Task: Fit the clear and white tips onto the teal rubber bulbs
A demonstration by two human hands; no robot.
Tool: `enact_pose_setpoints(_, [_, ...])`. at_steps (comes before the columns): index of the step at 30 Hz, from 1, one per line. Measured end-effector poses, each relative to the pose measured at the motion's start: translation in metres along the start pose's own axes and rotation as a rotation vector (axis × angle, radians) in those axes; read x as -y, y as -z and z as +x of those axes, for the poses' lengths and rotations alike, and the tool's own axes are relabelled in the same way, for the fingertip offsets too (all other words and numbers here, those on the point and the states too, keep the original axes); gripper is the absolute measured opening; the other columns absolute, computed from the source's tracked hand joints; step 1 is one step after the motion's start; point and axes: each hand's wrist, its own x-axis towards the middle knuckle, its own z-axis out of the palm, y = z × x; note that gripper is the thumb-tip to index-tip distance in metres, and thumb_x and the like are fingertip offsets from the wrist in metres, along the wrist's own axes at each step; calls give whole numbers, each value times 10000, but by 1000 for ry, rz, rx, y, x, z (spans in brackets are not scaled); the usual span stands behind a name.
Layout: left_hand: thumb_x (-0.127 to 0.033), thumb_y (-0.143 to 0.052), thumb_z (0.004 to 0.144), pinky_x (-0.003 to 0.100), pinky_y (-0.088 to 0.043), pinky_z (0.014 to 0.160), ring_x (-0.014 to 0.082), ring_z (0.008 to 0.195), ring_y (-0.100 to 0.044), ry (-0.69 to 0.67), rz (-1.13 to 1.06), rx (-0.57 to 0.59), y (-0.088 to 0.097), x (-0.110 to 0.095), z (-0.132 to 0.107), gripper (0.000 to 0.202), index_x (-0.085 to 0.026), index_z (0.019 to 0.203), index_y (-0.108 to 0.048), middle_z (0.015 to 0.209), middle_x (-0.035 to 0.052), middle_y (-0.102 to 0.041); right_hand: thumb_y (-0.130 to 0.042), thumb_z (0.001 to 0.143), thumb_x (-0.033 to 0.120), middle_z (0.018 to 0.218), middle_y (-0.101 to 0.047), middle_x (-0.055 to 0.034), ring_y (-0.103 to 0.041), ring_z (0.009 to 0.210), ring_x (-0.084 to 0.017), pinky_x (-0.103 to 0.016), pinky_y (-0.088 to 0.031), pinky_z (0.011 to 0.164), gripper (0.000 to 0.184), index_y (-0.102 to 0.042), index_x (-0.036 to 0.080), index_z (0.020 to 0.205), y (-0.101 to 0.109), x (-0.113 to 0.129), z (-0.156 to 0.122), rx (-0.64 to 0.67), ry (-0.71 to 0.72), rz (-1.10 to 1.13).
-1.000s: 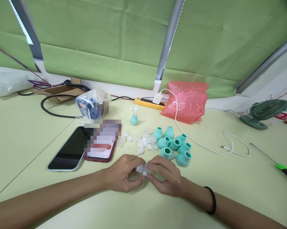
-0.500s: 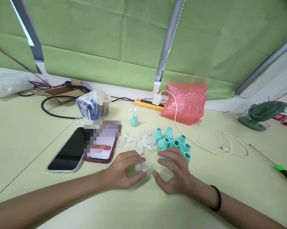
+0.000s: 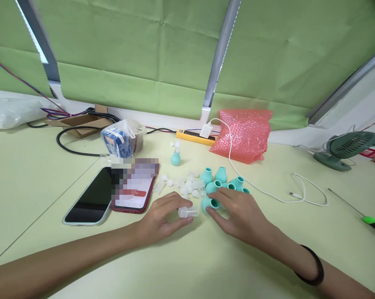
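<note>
My left hand (image 3: 162,218) pinches a small clear plastic tube piece (image 3: 188,212) between thumb and fingertips, just above the pale green table (image 3: 34,174). My right hand (image 3: 237,214) lies over the cluster of teal rubber bulbs (image 3: 220,176), and its fingers close on one teal bulb (image 3: 208,203) at the near left of the cluster. Several small clear plastic parts (image 3: 187,185) are scattered just beyond both hands. One assembled teal bulb with a clear tip (image 3: 175,155) stands upright farther back.
Two phones (image 3: 90,195) lie left of my hands. A wrapped blue carton (image 3: 121,139), a cardboard box (image 3: 78,120), black cables, a yellow power strip (image 3: 195,136), a pink bubble-wrap bag (image 3: 243,133), a white charging cable (image 3: 296,193), a green fan (image 3: 346,147) and a green-handled screwdriver (image 3: 371,222) lie around.
My hands have parted. The left hand kept the clear piece, while the right hand let go, reached forward to the teal cluster and took hold of one bulb.
</note>
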Motion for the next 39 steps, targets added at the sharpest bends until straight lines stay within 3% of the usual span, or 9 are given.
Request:
enact_pose_setpoints(3, [-108,-617,700,321,-429,781,183,895,-518,0,-87,-51,0,-4,-2,325,-164,1010,-535,981,87,-565,-532,751,260,648,-587,-30,-532,576,-146,-239,-372,490,182,-556,145,890,-8,10,-3,-126,50,268])
enact_pose_setpoints(8, [-139,-605,717,311,-384,892,190,1034,-474,190,-250,16,-5,-13,-4,301,-200,1007,-559,1135,66,-487,-551,706,201,724,-615,-22,-530,553,-124,-243,-431,519,275,-495,171,973,-22,21,-6,-96,42,531])
enact_pose_setpoints(11, [-180,-589,737,283,-392,883,176,1008,-499,337,-347,50,-7,-15,-2,248,-194,984,-566,1081,48,-542,-596,684,214,829,-624,-51,-563,626,-140,-267,-465,579,447,-424,163,1093,-25,20,-7,-179,20,540])
enact_pose_setpoints(15, [-238,-534,779,251,-444,788,156,897,-546,513,-437,80,-7,-14,1,189,-180,958,-552,944,31,-600,-588,721,155,835,-622,-52,-573,704,-152,-271,-469,602,341,-496,202,1046,-27,14,-7,-278,210,406])
enact_pose_setpoints(19, [-253,-571,743,249,-451,765,156,883,-541,515,-393,108,-9,-14,0,306,-195,1034,-500,991,29,-574,-588,730,122,816,-626,-61,-574,717,-147,-254,-476,593,289,-527,173,1008,-31,10,-6,-310,287,414])
enact_pose_setpoints(23, [-173,-620,658,259,-461,712,148,774,-556,494,-287,146,-11,-15,-3,538,-199,1137,-377,914,18,-584,-620,703,142,739,-633,-45,-580,670,-139,-255,-484,603,242,-552,153,935,-25,11,-3,-383,218,515])
enact_pose_setpoints(28, [-68,-477,651,265,-426,769,166,870,-526,398,-127,-22,-6,-16,-4,369,-178,1002,-462,941,33,-555,-618,679,174,646,-615,-23,-555,507,-110,-233,-485,488,160,-585,154,834,-9,9,0,-309,27,742])
enact_pose_setpoints(33, [-105,-477,643,250,-444,668,155,742,-534,351,-132,-49,-1,-18,-4,302,-158,940,-493,835,30,-559,-607,692,191,646,-634,-24,-556,502,-109,-229,-499,464,137,-631,173,826,-8,7,2,-190,-71,956])
enact_pose_setpoints(39, [-243,-634,643,261,-463,685,171,771,-567,472,-115,-99,-6,-17,-2,281,-162,905,-568,842,37,-609,-603,703,216,632,-624,-23,-546,414,-86,-213,-500,402,153,-645,150,834,-16,5,2,-18,-176,1148])
